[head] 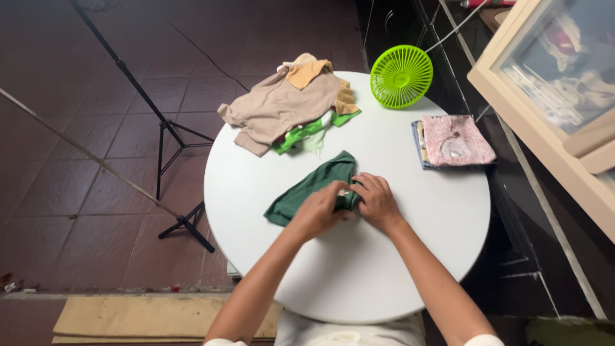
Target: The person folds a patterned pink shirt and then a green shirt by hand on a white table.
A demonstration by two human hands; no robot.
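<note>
A dark green garment [312,184] lies partly folded in the middle of the round white table [416,218]. My left hand [315,211] grips its near right edge, fingers closed on the cloth. Touching it from the right, my right hand [376,200] pinches the same edge. Both hands meet over the garment's lower right corner, which they hide.
A heap of beige, orange and bright green clothes [288,106] lies at the table's far left. A lime green fan [401,75] stands at the far edge. Folded cloths, pink on top [453,141], sit at the right. A black tripod [168,131] stands left of the table; a cabinet [557,83] stands right.
</note>
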